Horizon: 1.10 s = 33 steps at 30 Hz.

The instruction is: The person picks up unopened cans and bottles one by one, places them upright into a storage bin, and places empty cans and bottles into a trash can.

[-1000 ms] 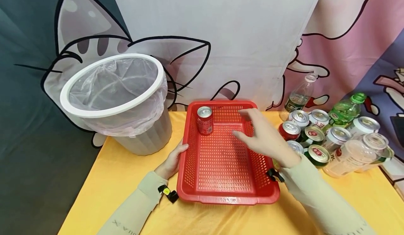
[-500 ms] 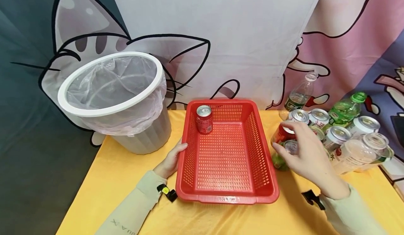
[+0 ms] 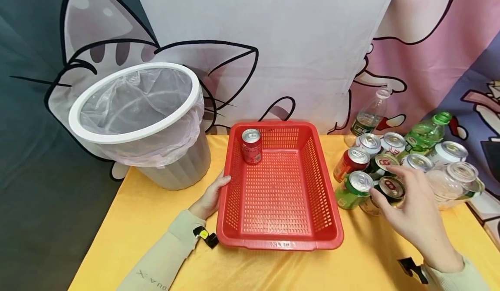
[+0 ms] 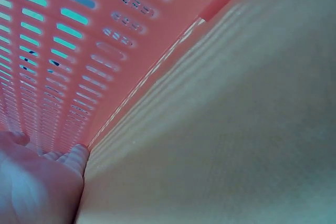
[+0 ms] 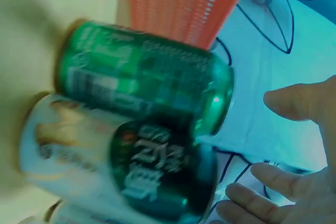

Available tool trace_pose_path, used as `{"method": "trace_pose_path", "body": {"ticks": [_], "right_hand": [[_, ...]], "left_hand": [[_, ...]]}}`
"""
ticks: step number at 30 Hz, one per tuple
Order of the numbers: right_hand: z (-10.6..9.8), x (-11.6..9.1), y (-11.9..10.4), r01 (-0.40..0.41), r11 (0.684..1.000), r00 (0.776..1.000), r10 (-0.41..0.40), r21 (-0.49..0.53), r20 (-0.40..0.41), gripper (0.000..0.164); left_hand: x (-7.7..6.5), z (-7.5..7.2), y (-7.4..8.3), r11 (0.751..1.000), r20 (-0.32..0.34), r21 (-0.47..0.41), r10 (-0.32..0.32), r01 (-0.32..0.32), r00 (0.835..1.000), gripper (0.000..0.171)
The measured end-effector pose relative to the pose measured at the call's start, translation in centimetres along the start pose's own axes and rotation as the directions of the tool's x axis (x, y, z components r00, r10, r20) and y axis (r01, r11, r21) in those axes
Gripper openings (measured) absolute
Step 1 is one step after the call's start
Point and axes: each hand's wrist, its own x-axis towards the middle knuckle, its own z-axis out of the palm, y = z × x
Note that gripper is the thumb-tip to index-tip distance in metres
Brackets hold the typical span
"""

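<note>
My left hand (image 3: 208, 197) holds the left side of a red plastic basket (image 3: 279, 244), thumb at the rim; its other fingers are mostly hidden in the head view. One red drink can (image 3: 251, 147) stands upright inside the basket's far left corner. At the right, my right hand (image 3: 419, 217) hovers over a cluster of cans, thumb and fingers spread and holding nothing. Closest to it are a green can (image 5: 142, 72) and a white can with a dark green top part (image 5: 163, 171), both apart from the fingers in the right wrist view.
A lined waste bin (image 3: 173, 169) with a white rim stands at the back left. Beyond the cans are a clear bottle (image 3: 369, 115) and a green bottle (image 3: 425, 132). A wide-mouthed clear bottle (image 3: 449, 184) stands at the right. Yellow cloth (image 3: 164, 221) covers the table.
My right hand has moved from above the basket rightward and toward me, to the cans. The left hand stays at the basket, and the red can has kept its place inside.
</note>
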Motion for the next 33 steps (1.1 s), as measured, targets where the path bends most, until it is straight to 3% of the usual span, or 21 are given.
{"method": "trace_pose_path", "body": {"ticks": [8,25,33], "right_hand": [[0.4,-1.7,1.4,-0.06,0.998,0.997,0.058,-0.03,-0.053,0.074],[1.5,-3.3,3.2,-0.229,0.966,0.973,0.229,-0.117,-0.013,0.081],[1.9,-3.1,3.4,-0.287,0.952,0.957,0.289,-0.111,0.008,0.08]], "left_hand": [[-0.2,-0.1,0.1,1.0,-0.015,-0.007,-0.001,0.001,1.0,0.069],[0.2,0.0,0.1,1.0,0.018,-0.004,0.008,-0.008,1.0,0.071],[0.1,0.1,0.0,1.0,-0.016,0.004,-0.012,0.012,1.0,0.072]]}}
